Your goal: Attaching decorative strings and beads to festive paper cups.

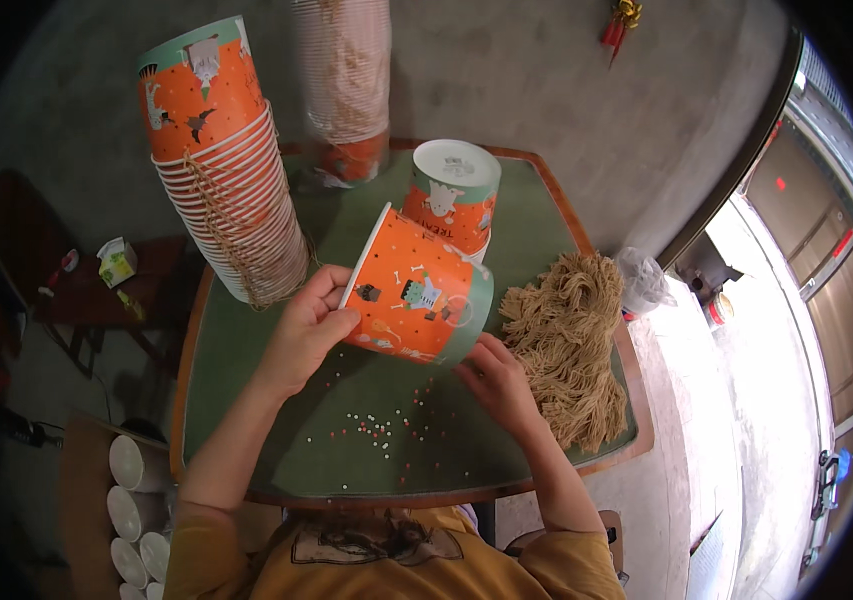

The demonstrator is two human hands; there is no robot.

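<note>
While the left hand (298, 338) pinches the cup (386, 270) at the rim, thumb on the outer wall, the right hand (501, 385) sits at the teal base, fingers bent; can't tell whether it grips or just steadies. Cup is above the table (351, 225), tilted, open end leftward, in front of a second cup (446, 215) set upside down. My read on handling: wall looks like thin paper, so go light with the thumb and hold near the rim, likely the stiffest part. Support the base with the right, turn both hands together so nothing creases. Mind the twine (566, 350) on the right; loose strands could snag. Small white and reddish bits (376, 425) lie below, so lift, don't drag. Labels: cartoon figures and bones on the held cup, plus lettering by the base band, too small to read. Second cup has bold letters on its wall, fine print on its bottom, blurry.
</note>
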